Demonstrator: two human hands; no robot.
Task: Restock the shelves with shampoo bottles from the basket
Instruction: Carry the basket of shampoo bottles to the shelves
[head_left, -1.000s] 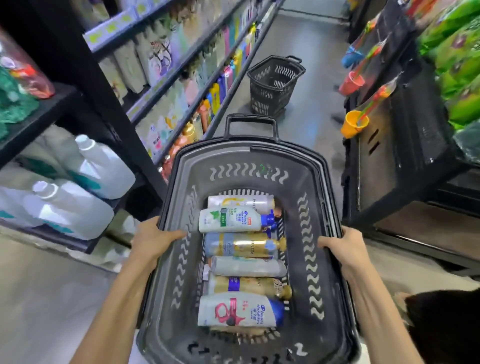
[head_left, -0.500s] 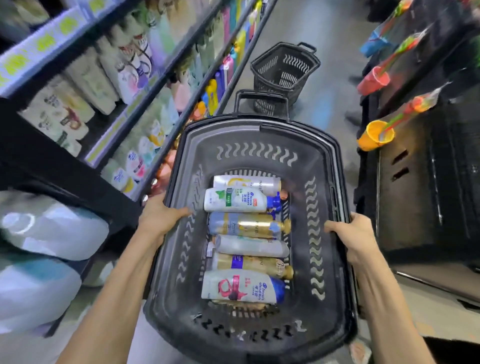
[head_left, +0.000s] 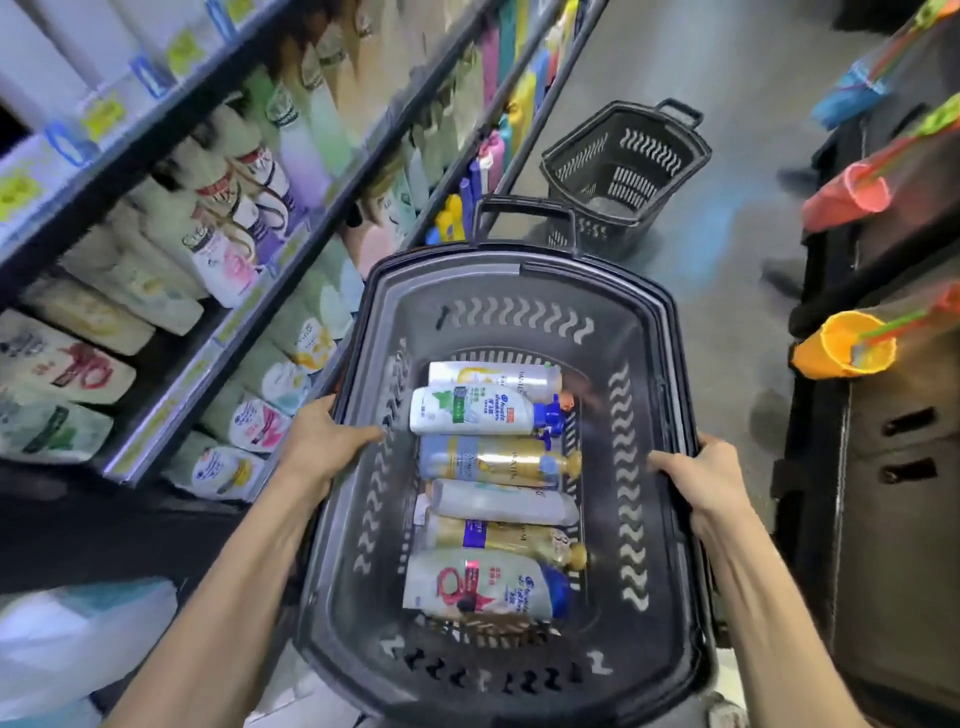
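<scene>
Step in hand looks like hauling the stock into position: the left hand and right hand each have fingers clamped over a side rim of the basket. The shampoo bottles lie flat in a row on its bottom, mid-frame, none out yet. Next move, I'd guess, is parking it on the grey floor to free a hand for the packed shelves on the left; a second basket stands upper middle, and an orange cup hangs far right.
</scene>
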